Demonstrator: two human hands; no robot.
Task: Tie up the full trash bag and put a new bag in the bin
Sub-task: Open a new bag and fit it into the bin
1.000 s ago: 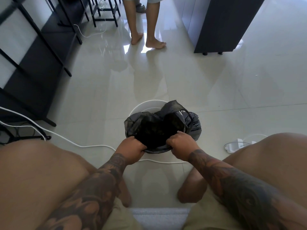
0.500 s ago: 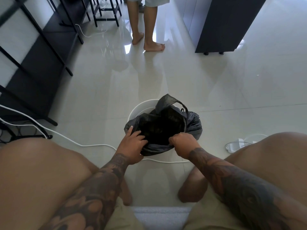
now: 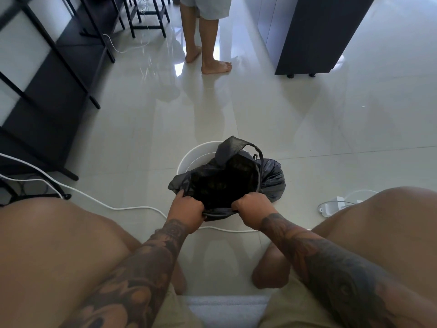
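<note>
Where fingers lay flat before, left hand (image 3: 186,210) now grips bag (image 3: 272,178) rim | right hand (image 3: 251,208) keeps gripping

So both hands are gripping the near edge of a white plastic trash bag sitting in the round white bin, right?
Not quite: the plastic trash bag is black, not white, as the head view shows. Both the left hand and right hand grip its near edge, and it sits in the round white bin.

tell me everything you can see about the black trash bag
The black trash bag is thin, glossy, crinkled plastic, its mouth open and untied, with a loop handle standing up at the far side. It sits in a white bin on the floor. The left hand and right hand both grip its near rim.
</note>
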